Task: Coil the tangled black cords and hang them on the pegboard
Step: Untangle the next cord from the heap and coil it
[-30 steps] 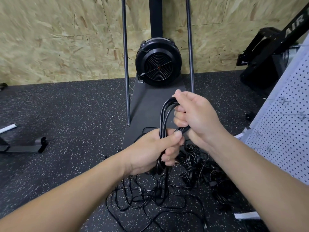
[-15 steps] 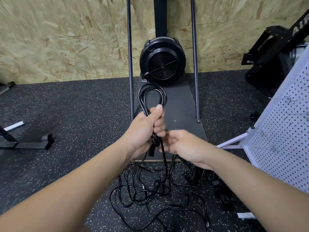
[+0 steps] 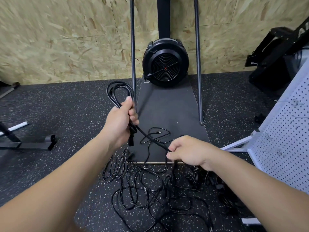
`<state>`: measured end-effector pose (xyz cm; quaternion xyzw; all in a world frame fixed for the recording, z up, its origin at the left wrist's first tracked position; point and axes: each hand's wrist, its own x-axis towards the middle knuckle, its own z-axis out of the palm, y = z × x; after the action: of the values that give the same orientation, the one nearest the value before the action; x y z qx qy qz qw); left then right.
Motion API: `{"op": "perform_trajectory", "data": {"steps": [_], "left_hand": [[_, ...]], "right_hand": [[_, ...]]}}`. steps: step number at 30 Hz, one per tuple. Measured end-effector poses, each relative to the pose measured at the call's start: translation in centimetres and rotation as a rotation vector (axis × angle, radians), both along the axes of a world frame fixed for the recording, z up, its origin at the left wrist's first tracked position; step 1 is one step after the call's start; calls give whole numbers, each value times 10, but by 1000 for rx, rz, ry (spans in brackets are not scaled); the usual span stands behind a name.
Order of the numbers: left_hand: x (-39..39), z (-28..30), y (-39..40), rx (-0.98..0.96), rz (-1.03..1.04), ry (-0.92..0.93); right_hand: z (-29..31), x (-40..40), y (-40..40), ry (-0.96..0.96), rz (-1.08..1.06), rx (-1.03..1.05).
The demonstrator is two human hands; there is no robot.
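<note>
Room: I see a speckled black rubber floor point(image 3: 66, 114) against a chipboard wall point(image 3: 58, 39), with a black fan unit point(image 3: 165, 64) on a dark mat point(image 3: 168, 114) at the wall's foot.
Pegboard: the white pegboard point(image 3: 287, 139) leans at the floor's right edge, nothing coiled on it yet.
Left hand: my left hand point(image 3: 122, 123) grips the gathered loops of the coil point(image 3: 117, 91), thumb on top.
Right hand: my right hand point(image 3: 187, 153) pinches the same cord's free run, drawn taut between the hands.
Tangle: the remaining cords point(image 3: 150, 185) lie heaped on the floor at the mat's near edge.
Handling: I judge the cord light, limp, slightly springy; it may snag, so hold at the loops' crossing.
</note>
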<state>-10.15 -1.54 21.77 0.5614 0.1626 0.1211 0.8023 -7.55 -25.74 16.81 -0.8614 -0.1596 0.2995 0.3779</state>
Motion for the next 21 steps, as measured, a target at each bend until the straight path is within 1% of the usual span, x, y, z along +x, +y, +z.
{"op": "perform_trajectory", "data": {"steps": [2, 4, 5, 7, 9, 11, 13, 15, 17, 19, 21], "left_hand": [[2, 0, 10, -17, 47, 2], [5, 0, 19, 13, 109, 26], [5, -1, 21, 69, 135, 51], [6, -7, 24, 250, 158, 91], [5, -14, 22, 430, 117, 111], [2, -17, 14, 580, 49, 144], [-5, -15, -5, 665, -42, 148], [-14, -11, -29, 639, -170, 123], [-23, -4, -48, 584, -300, 151], [-31, 5, -59, 589, -431, 165], [-34, 13, -65, 584, -519, 98]], "right_hand": [[9, 0, 0, 27, -8, 113], [18, -3, 1, 105, -21, 292], [22, -4, 0, 91, -11, 348], [32, -5, -1, -25, 39, 380], [42, -9, -1, -109, 85, 408], [50, -15, 2, -171, 127, 433], [51, -20, 7, -245, 141, 433], [48, -19, 10, -346, 79, 446], [48, -12, 8, -430, -21, 465], [50, -5, 2, -480, -108, 470], [50, 1, -3, -503, -199, 452]]}}
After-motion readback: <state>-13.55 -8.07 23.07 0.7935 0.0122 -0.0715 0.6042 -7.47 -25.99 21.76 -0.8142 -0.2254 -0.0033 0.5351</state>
